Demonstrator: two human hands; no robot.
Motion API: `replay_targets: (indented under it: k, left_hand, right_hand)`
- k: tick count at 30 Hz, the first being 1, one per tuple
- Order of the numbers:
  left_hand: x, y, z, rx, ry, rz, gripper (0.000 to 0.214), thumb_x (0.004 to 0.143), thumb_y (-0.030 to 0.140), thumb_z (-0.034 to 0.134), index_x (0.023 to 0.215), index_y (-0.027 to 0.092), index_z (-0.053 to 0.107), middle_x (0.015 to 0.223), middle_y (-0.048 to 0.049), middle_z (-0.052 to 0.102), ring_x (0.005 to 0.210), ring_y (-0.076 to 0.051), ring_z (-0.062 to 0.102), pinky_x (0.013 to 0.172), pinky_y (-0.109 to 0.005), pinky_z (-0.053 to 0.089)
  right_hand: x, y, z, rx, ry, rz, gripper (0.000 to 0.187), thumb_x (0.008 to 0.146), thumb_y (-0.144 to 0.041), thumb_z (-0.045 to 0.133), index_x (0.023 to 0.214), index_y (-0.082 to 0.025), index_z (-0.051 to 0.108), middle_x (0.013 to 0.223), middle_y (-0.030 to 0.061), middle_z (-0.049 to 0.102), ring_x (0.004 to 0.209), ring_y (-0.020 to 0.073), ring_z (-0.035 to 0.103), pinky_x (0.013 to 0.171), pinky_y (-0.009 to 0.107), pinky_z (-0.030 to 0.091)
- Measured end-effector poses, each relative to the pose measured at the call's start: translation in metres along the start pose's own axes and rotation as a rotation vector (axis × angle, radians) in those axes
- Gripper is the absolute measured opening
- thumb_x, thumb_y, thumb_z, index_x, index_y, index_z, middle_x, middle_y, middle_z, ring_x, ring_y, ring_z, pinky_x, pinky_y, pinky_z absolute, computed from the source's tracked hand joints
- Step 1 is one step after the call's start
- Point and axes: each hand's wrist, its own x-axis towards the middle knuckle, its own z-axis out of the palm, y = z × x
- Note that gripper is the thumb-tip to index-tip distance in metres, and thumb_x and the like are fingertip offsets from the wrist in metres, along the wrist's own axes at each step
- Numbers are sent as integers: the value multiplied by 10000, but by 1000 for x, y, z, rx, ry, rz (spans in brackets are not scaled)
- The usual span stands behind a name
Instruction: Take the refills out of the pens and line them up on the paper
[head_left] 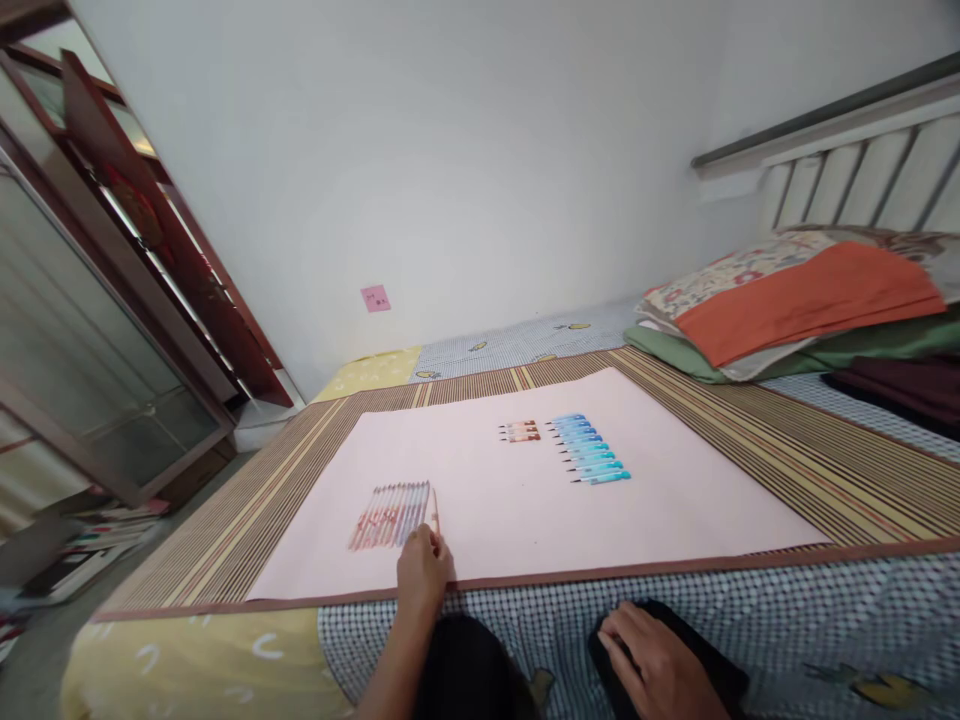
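My left hand [422, 565] is closed on a slim pen [436, 512], gripping its near end at the right end of a row of several slim pens [386, 517]. That row lies side by side on the pale pink sheet [480, 520], tips pointing away from me. My right hand [649, 655] rests on my dark-clothed knee, fingers lying loosely along it, holding nothing. Further right on the sheet are several blue and turquoise pens [589, 450], stacked in a slanting row with dark tips to the left. Beside them lie a few short brown-and-white pens [520, 431].
The sheet lies on a striped mat [225, 520] over a bed with checked bedding [825, 620]. Folded bedding with an orange pillow [810, 300] is piled at the right. A pink note [375, 298] is on the wall, and a glass-panelled door [97, 330] stands at the left.
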Motion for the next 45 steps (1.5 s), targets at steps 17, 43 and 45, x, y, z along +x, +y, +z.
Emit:
replay_targets:
  k: [17, 43, 45]
  left_hand:
    - [-43, 88, 24, -1619, -199, -448, 341, 614, 231, 931, 845, 102, 716, 644, -17, 653, 511, -81, 553, 490, -187, 474]
    - [68, 111, 48, -1631, -389, -153, 468, 566, 350, 965, 913, 121, 751, 689, -39, 707, 622, -117, 621, 660, -239, 498]
    - [71, 112, 49, -1567, -392, -112, 423, 600, 339, 939, 913, 124, 753, 679, -37, 708, 637, -132, 634, 686, -255, 507]
  right_hand:
    - [116, -29, 18, 980, -230, 759, 516, 800, -712, 652, 835, -203, 729, 843, 86, 752, 776, 238, 683, 682, 328, 513]
    - [225, 19, 102, 1549, 26, 1025, 501, 584, -545, 944, 834, -151, 760, 726, 28, 670, 615, 119, 540, 580, 270, 439]
    - [224, 17, 105, 1523, 41, 1040, 502, 581, -557, 942, 810, -156, 746, 712, 25, 666, 613, 126, 546, 584, 277, 444]
